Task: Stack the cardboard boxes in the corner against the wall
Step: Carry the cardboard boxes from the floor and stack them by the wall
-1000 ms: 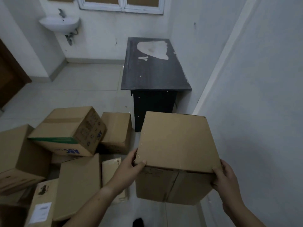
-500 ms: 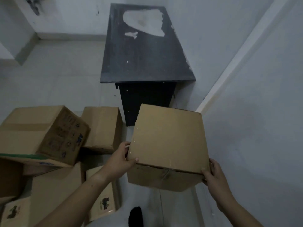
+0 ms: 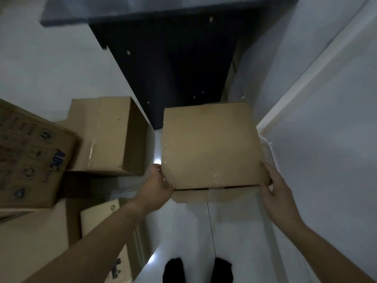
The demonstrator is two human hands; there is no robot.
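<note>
Just in front of the dark desk (image 3: 173, 68), between its side panel and the pale wall (image 3: 326, 139) at the desk's right, a plain cardboard box (image 3: 212, 146) was held low over the floor (image 3: 204, 221). Whether its base touched the tiles could not be told. The left hand (image 3: 158, 188) gripped the near left corner with curled fingers. The right hand (image 3: 275, 193) lay against the near right corner, its fingers fairly straight along the side. The hands were thus set wide, one on each side of the box.

The box looked light, since two hands at its corners seemed enough to carry it, and its walls looked stiff and unbent. A dark slit ran under the near edge of the top, so the lid flap was probably loose, and a hold on the top would likely lift the flap alone. The side walls low down, or the bottom edges, seemed the safer place to grip.

To the front left of the desk a second box (image 3: 106, 135) stood just beside the held one, with a narrow strip of floor between them. Farther out from the desk on that side sat a printed box (image 3: 30, 156) and other boxes (image 3: 98, 221), crowded together. These, the desk panel and the wall left a tight slot, so fingers on the right side might be pinched against the wall. The person's feet (image 3: 177, 270) were well back from the desk.
</note>
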